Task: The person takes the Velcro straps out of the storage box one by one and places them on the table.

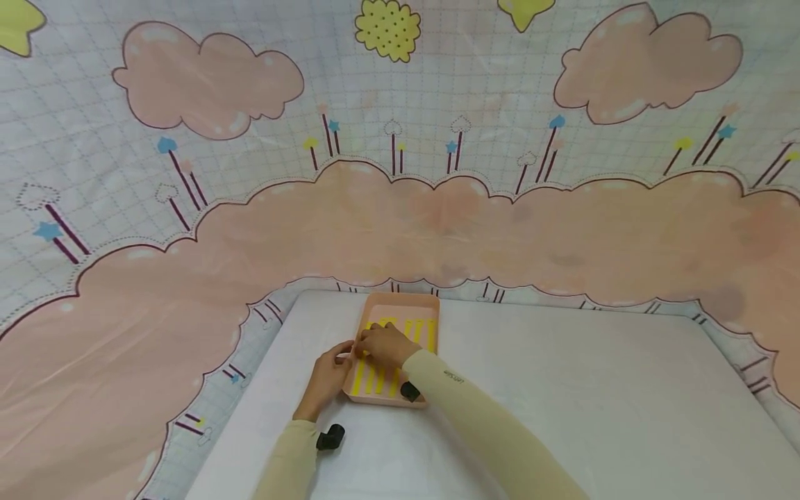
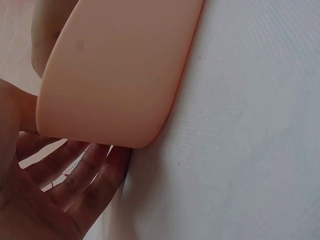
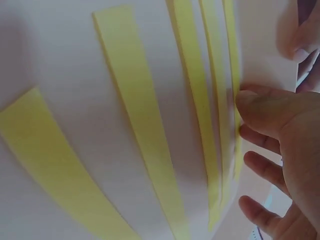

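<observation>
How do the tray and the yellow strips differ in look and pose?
Colour: the tray is pale peach, the strips yellow. Shape: the tray is broad with raised walls, the strips thin and narrow. Place: the tray rests on the white table, the strips lie inside the tray. Both are longer than wide.

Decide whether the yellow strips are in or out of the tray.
In. The head view shows the yellow strips lying inside the tray, within its raised edges. The right hand hides some parts.
</observation>
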`<state>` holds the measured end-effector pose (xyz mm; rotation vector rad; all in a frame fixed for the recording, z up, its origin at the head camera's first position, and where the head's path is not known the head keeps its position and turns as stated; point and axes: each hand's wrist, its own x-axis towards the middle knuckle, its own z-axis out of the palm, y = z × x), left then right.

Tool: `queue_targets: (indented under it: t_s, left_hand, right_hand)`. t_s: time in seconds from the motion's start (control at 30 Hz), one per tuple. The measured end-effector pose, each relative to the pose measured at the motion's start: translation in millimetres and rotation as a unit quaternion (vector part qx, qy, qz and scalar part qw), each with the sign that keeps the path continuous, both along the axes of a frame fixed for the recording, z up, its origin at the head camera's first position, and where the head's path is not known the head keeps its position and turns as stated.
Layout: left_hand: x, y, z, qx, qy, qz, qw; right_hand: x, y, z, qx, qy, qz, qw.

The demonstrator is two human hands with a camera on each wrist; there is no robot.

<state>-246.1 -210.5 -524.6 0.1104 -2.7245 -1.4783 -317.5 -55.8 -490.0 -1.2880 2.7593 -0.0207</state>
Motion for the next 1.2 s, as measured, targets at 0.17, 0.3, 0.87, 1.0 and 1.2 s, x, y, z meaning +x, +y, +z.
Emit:
queue_targets:
  t_s: [0.17,0.3,0.87,1.0,1.2]
  left_hand:
    - [-1.0,0.1,-1.0,-0.003,0.005,-0.005,1.0]
    - [-0.4,-1.2,-1.2,-0.01,0.013,-0.007,0.9998]
    - [1.8,2.0,1.7,-0.005,0.031,-0.013,0.9994]
    - [1.9,3.0,4.0,0.002,0.028,-0.014,0.9995]
    - [0.9,1.1,-0.9,-0.009,0.027,-0.008,0.9996]
  right_hand:
    - [-2.1,-2.7,-2.8,-0.029,0.005,-0.021,0.9994]
    - [-1.5,-6.1,-3.0,-0.04,-0.002,-0.033,0.9987]
    - [-9.4,-6.7,-10.4,-0.028,0.009,-0.024,0.9993]
    - [-10.4,-4.6,-9.5,-0.019,0.02,-0.018,0.9995]
    - [-12.9,-4.1,-10.9,-0.018,0.044,0.013,0.9988]
